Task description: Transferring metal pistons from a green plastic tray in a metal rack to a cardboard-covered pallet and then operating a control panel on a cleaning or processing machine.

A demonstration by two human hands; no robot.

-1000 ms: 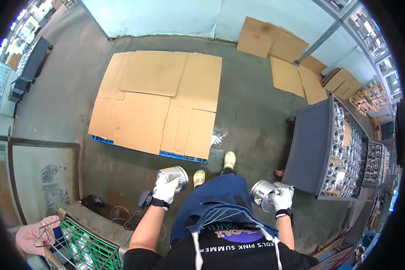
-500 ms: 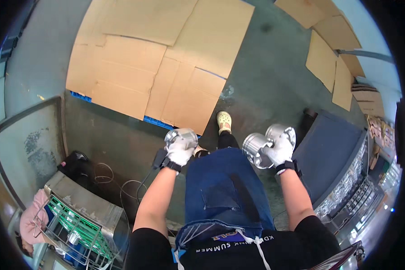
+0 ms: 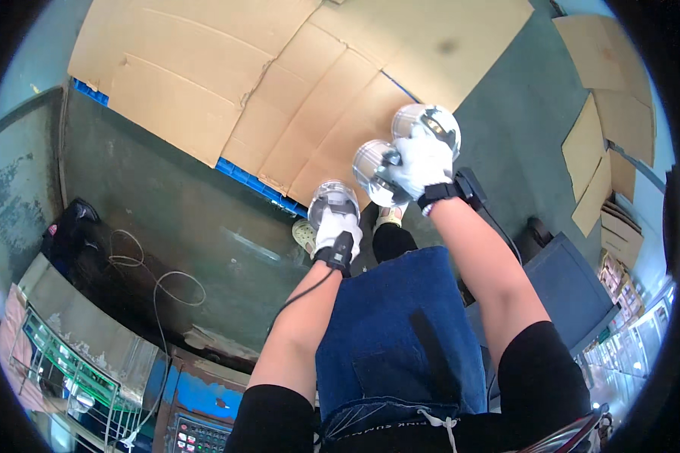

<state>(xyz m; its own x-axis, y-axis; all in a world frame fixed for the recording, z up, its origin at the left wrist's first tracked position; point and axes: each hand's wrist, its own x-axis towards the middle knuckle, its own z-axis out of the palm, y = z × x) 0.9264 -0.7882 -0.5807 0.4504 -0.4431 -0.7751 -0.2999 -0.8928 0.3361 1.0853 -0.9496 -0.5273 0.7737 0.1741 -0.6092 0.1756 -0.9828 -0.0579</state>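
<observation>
Three metal cylinders point(image 3: 334, 198) are unreleased, fingers of the left hand point(image 3: 337, 231) gripping one by the cardboard's point(image 3: 181, 94) near corner, the right hand's point(image 3: 420, 161) pinching two over it.

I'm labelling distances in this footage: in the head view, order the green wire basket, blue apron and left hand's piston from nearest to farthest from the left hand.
From the left hand:
1. Piston: in its grasp.
2. Blue apron: below it in the picture, to its right.
3. Green wire basket: far off, lower left.
</observation>
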